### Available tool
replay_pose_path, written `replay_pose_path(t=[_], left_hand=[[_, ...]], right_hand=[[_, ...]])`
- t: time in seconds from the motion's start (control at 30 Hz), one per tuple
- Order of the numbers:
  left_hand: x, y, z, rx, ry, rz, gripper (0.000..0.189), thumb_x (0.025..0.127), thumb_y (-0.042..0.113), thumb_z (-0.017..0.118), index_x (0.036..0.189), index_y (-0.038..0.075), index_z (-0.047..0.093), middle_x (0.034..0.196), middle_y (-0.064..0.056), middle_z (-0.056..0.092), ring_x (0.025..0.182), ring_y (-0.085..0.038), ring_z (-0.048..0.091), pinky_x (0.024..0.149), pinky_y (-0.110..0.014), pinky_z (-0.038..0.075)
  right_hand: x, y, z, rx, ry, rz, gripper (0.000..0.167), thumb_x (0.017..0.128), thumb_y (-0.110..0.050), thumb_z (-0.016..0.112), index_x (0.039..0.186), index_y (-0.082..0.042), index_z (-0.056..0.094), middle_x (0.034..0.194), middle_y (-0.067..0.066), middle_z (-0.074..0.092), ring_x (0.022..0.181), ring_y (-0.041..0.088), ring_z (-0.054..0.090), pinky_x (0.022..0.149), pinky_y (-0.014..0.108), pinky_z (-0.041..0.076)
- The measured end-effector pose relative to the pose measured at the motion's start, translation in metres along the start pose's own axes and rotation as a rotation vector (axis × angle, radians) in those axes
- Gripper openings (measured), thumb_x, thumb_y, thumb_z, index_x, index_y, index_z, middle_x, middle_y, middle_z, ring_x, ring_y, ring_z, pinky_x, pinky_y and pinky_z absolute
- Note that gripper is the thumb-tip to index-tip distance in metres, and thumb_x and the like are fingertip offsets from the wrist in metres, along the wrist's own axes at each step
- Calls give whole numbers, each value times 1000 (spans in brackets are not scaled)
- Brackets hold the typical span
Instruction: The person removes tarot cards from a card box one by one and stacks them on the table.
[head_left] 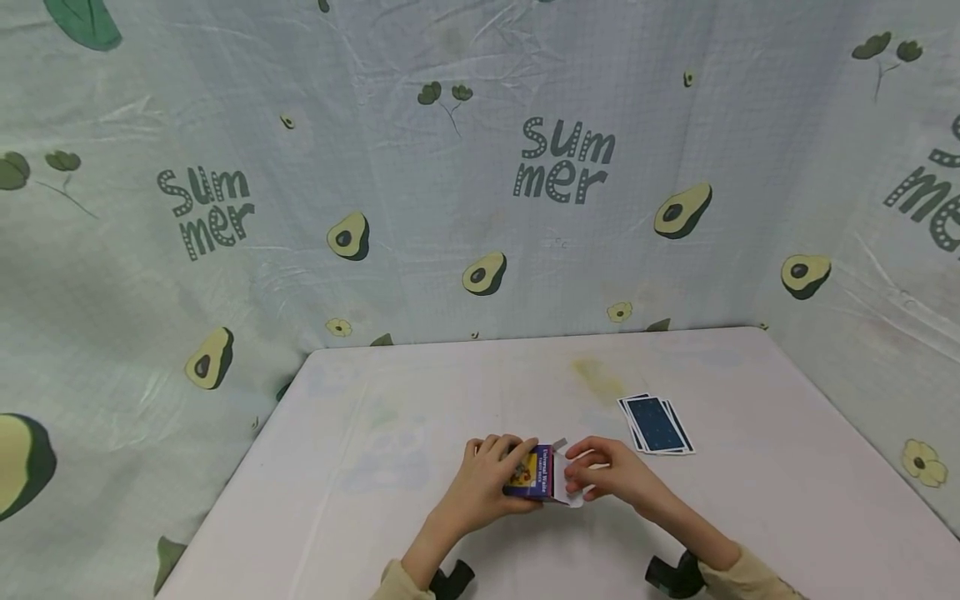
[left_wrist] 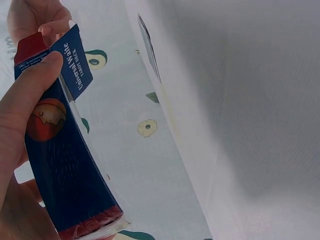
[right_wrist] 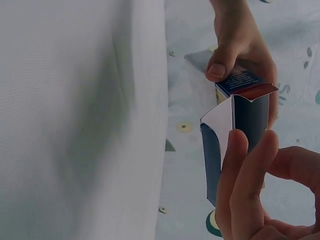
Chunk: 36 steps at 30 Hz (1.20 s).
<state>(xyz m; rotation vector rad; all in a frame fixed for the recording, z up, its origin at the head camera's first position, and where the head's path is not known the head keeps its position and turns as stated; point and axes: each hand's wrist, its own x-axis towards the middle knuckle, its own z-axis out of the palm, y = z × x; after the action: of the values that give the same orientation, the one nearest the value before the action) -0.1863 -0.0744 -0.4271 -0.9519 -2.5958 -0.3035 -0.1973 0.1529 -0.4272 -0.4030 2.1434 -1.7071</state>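
Note:
A blue tarot deck box (head_left: 531, 472), printed "Universal Waite", lies in the grip of my left hand (head_left: 491, 479). In the left wrist view, my left thumb presses on the box's narrow face near its opened end. A blue-and-white end flap (left_wrist: 75, 62) stands out from that end, with a smaller red flap beside it. At this end is my right hand (head_left: 611, 475), its fingertips right at the flap in the right wrist view. Two of its fingers (right_wrist: 250, 175) extend side by side there, overlapping the flap and the lower part of the opening.
A loose stack of blue-backed cards with white borders (head_left: 656, 423) lies on the white table (head_left: 360, 467), beyond my right hand. Avocado-print cloth (head_left: 420, 200) hangs behind the table and along its sides. Dark wrist devices (head_left: 675, 575) sit at both wrists.

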Motion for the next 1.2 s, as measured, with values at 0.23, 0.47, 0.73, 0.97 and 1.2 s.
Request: replay_pose_path(t=[0.23,0.47,0.73,0.97,1.2], left_hand=[[0,1,0,1,-10,-5,75,66,53,69,129,21,45,110,2,53,97,-13,48,83,-37,34],[-1,2,1,-15,-31,-5,73,67,53,69,129,22,45,111,3,53,99,-13,48,83,-37,34],[-1,4,0,-18,-35,18,72,67,54,69,128,22,46,111,4,53,99,-12,48,83,-37,35],[-2,4,0,-26,-47,17,73,67,54,69,129,23,45,112,4,53,100,-12,48,82,-36,35],[-1,4,-1,-35,-50,20,73,66,53,70,128,23,46,111,4,53,99,-11,48,83,-36,35]], right_hand=[[3,2,5,-72,47,35,44,80,-31,64,108,2,54,90,10,65,72,14,61,59,31,52],[4,3,9,-102,71,55,45,79,-34,65,106,2,55,86,7,63,70,13,59,56,30,52],[4,6,14,-89,55,55,43,81,-33,63,101,2,51,80,4,63,64,12,61,51,27,48],[5,8,17,-68,40,47,35,82,-26,62,97,2,48,74,2,60,61,12,61,48,26,46],[5,9,18,-65,47,64,33,81,-22,62,97,2,47,73,2,59,60,12,61,48,25,46]])
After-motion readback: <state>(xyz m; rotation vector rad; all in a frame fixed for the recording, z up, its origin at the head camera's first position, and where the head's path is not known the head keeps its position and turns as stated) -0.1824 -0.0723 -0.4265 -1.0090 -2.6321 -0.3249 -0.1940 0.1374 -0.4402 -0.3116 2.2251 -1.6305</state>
